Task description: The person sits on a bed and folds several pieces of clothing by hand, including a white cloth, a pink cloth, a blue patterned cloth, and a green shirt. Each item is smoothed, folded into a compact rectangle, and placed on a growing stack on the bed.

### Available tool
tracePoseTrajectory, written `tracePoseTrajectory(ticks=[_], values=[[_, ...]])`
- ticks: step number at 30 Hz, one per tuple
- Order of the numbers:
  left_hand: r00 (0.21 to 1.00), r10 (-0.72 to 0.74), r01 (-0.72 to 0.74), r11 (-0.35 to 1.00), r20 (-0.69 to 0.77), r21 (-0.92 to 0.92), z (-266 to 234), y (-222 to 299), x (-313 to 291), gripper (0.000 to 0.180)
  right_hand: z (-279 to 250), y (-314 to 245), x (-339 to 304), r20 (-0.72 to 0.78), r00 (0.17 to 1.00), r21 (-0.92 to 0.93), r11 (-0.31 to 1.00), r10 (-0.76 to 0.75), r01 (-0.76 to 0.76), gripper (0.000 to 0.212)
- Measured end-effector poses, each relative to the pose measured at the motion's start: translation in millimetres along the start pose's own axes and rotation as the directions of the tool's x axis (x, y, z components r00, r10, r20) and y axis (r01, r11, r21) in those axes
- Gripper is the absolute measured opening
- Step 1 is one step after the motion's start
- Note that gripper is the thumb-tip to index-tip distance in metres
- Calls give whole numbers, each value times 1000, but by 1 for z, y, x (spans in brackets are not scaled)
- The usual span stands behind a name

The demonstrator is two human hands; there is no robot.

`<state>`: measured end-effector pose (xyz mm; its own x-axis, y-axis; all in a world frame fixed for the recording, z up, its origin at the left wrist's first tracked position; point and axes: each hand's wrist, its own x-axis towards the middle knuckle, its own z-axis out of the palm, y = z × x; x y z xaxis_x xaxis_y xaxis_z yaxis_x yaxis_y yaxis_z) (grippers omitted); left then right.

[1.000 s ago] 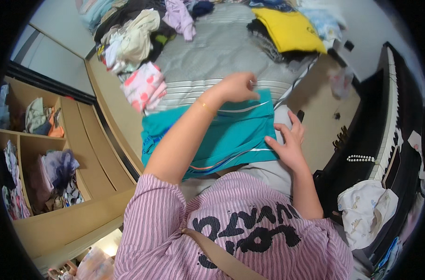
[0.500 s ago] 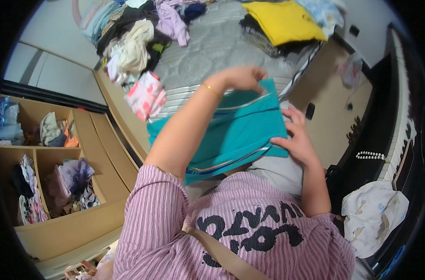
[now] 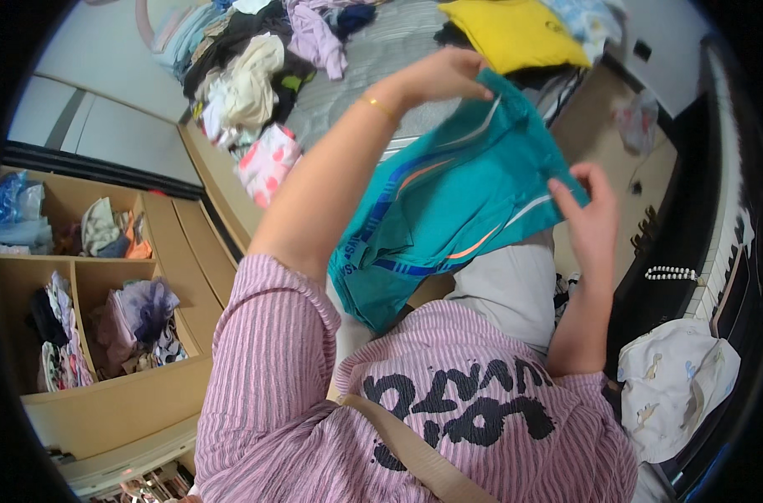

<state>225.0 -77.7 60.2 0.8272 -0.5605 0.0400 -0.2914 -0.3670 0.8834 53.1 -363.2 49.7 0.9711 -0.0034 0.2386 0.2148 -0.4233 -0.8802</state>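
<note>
A teal garment (image 3: 448, 210) with blue, white and orange stripes hangs in the air in front of my chest, above the bed's edge. My left hand (image 3: 444, 75) pinches its top edge, arm raised, a thin gold bracelet on the wrist. My right hand (image 3: 587, 214) grips the garment's right edge, lower down. The cloth sags in folds between the two hands and covers part of my grey trousers.
The bed (image 3: 356, 92) with a grey striped cover holds a heap of mixed clothes (image 3: 247, 75), a yellow folded garment (image 3: 516, 29) and a pink-spotted cloth (image 3: 268, 163). Wooden cubby shelves (image 3: 88, 285) stuffed with clothes stand at left. A white printed cloth (image 3: 675, 386) and a bead string (image 3: 671, 272) lie at right.
The teal garment lay spread on the bed under both hands; now both hands have lifted it off the bed and hold it up, loosely bunched.
</note>
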Motion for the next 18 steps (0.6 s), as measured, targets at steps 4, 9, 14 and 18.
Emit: tracePoseTrajectory(ticks=[4,9,14,18], values=[[996,-40,44,997,81,-57,-11,25,-72,17,28,-30,-36,180,964,14,981,-194,195,19],[996,-40,33,994,77,100,-4,14,-171,26,70,0,-83,549,817,35,982,-175,187,28],[958,11,118,897,-288,426,40,-35,-231,35,79,17,-92,580,773,8,951,-257,310,29],[713,-173,340,933,-680,120,62,-58,-289,37,57,9,-65,516,838,53,983,-176,174,25]])
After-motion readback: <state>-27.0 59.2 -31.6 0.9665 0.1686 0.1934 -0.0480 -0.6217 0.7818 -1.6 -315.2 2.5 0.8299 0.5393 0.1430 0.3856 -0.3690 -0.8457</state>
